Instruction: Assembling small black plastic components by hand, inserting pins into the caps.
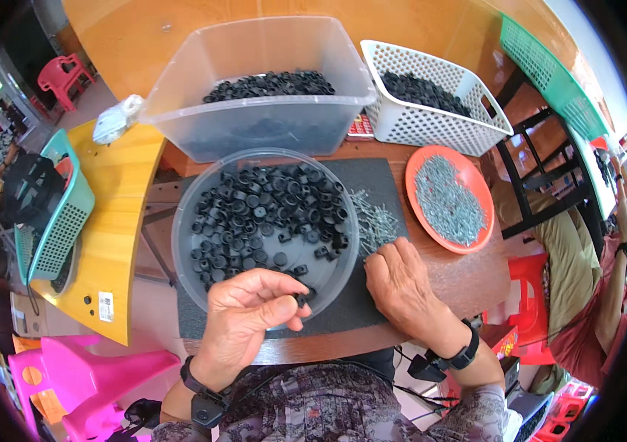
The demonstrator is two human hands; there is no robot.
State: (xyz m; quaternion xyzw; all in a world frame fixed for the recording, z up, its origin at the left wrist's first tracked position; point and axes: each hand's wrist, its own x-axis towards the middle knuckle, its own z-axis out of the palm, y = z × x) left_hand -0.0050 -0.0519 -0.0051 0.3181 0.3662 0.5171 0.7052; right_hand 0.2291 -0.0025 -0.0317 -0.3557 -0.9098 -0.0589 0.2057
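Over the near rim of a round clear tub (pixel 179 243), my left hand (pixel 243 313) pinches a small black plastic cap (pixel 300 299) between thumb and fingers. Many similar black caps (pixel 254 199) fill the tub. My right hand (pixel 404 283) rests to the right of the tub, its fingers curled downward at the near edge of a loose pile of silvery screws (pixel 374 219). Its fingertips are hidden, so whatever they grip does not show. Both the tub and the loose screws lie on a dark grey mat (pixel 372 173).
An orange-red plate (pixel 411 193) of screws sits at the right. Behind the tub stand a large clear bin (pixel 254 121) and a white perforated basket (pixel 431 132), both holding black parts. A yellow table (pixel 118 243) carries a green basket (pixel 63 221) at left. Another person (pixel 593 272) is at far right.
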